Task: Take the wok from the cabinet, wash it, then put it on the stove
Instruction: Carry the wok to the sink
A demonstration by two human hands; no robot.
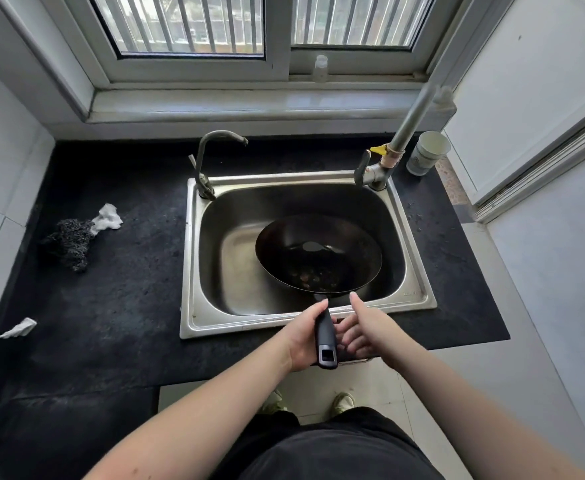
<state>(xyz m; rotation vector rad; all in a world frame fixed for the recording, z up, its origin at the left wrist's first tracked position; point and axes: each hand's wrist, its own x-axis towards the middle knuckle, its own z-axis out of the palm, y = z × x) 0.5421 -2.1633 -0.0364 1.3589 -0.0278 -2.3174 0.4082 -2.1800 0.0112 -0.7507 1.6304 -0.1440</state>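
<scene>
Left hand: left hand [306, 336] wraps its fingers round the black plastic handle [326, 336] of the wok, thumb lying along the handle's upper part, near the sink's near rim.
Right hand: right hand [365, 329] sits just right of the handle with fingers straight and spread, thumb pointing toward the wok rim; it grips nothing (whether the fingertips brush the handle cannot be told).
Wok: round black metal wok [318, 252] lies inside the basin, toward its right and near part, tilted a little, with a small pool of liquid and brownish residue in its bowl; the handle reaches out over the near rim.
Sink: rectangular stainless steel sink [417, 296] is set into the countertop, centre right.
Countertop: dark black speckled countertop [117, 306] spreads around the sink on all sides.
Left tap: curved grey metal tap [211, 150] stands at the far left corner of the sink, spout turned right.
Right pipe: grey angled pipe with a yellow valve lever [382, 148] rises from the far right corner.
Cup: pale paper cup [427, 152] stands just right of that pipe, on the far right of the countertop.
Scrubber: dark mesh scrubbing pad [71, 242] lies on the left of the countertop, touching a crumpled white tissue [109, 218].
Plug: white plug with cord [19, 329] lies at the near left edge.
Window: white-framed barred window [273, 32] runs across the far wall (a small clear bottle [319, 68] stands on its sill).
</scene>
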